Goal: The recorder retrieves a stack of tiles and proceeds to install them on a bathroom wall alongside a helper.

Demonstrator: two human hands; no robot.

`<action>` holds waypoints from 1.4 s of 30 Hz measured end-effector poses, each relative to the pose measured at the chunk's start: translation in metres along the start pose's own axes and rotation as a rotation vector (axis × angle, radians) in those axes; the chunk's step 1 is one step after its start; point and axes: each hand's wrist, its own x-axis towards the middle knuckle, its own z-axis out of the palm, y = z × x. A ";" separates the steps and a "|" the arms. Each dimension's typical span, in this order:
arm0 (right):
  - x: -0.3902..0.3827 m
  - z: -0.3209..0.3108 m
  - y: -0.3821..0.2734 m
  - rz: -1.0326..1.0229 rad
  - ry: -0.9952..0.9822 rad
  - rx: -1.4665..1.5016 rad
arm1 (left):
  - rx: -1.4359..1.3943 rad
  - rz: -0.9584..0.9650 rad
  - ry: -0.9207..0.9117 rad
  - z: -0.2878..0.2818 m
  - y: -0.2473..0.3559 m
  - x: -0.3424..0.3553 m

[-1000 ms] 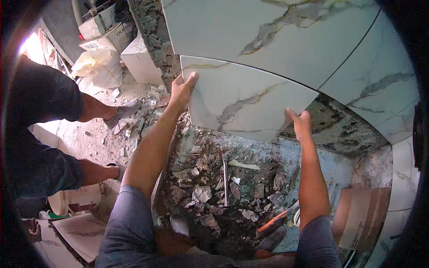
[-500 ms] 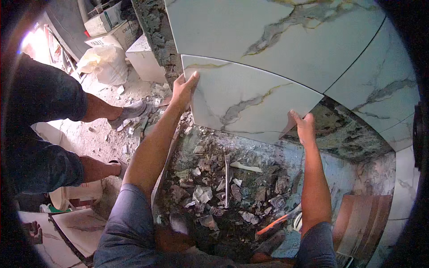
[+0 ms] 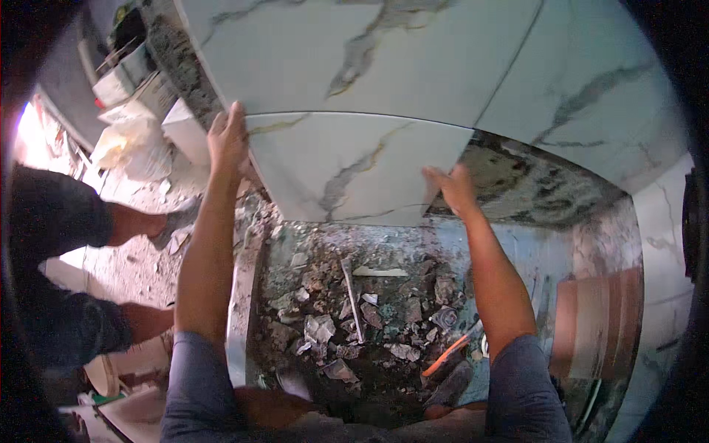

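Observation:
A white marble-look tile with grey and gold veins is held between my two hands, its upper edge close against a larger matching wall tile. My left hand grips its left edge near the upper corner. On the opposite edge, my right hand has its thumb over the tile's face, with the other fingers partly hidden. Right of this tile, bare rough mortar shows on the wall. Whether the held tile touches the mortar behind cannot be seen.
Below lies broken rubble with a chisel-like metal bar and an orange-handled tool. Brown striped boards lean at the right. Another person's legs stand at the left, near a white sack and boxes.
My view has turned, so the scene sits further left in the picture. The tile's upper edge lies more evenly along the tile above. Both hands still hold it.

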 end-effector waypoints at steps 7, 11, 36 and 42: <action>0.001 0.000 0.005 0.013 -0.025 0.107 | -0.411 -0.053 -0.309 -0.014 -0.008 0.006; -0.001 0.004 0.005 -0.016 -0.015 0.150 | -0.351 -0.109 -0.155 -0.011 -0.006 0.007; -0.006 0.006 0.011 -0.020 0.035 0.175 | -0.129 0.057 -0.171 -0.015 -0.012 0.005; 0.000 0.001 0.021 0.129 -0.081 0.304 | -0.210 -0.040 -0.252 -0.018 -0.009 -0.001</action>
